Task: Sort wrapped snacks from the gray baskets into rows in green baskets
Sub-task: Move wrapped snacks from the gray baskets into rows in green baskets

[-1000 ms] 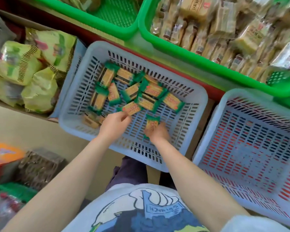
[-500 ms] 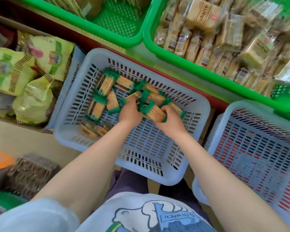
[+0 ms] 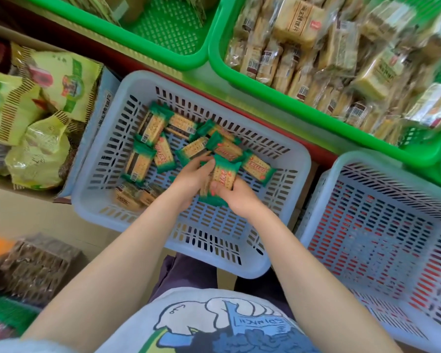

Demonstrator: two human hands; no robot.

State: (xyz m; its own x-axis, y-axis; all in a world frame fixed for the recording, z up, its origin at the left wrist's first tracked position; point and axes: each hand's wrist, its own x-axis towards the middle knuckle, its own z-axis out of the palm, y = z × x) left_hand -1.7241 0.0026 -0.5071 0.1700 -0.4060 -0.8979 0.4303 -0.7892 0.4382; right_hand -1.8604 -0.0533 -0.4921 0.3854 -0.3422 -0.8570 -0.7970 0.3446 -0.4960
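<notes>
Two green baskets sit along the top: one (image 3: pixel 163 34) on the left showing mostly bare mesh floor, and a fuller one (image 3: pixel 316 108) on the right, packed with clear-wrapped snacks whose rows are hard to read through the blur. Below them lie two gray baskets. The right one (image 3: pixel 367 250) shows only its slotted floor; the middle one (image 3: pixel 214 225) holds the loose cracker packs (image 3: pixel 148 128) in green wrappers, scattered across its far half.

Over that middle basket the right hand (image 3: pixel 236 197) curls its fingers and thumb around a small stack of packs (image 3: pixel 223 174), held on end. The left hand (image 3: pixel 191 177) meets the stack from the side, fingertips pressed against the wrappers; whether it pinches a pack of its own is hidden behind the stack.

The risk, as I judge it, is the stack itself: slick wrappers held loosely on edge could fan out and slip back into the basket on the lift, or arrive skewed and spoil a row.

How many packs are in the stack cannot be counted. Two brownish packs (image 3: pixel 133 194) near the basket's left wall look like a different kind, though too blurred to tell.
</notes>
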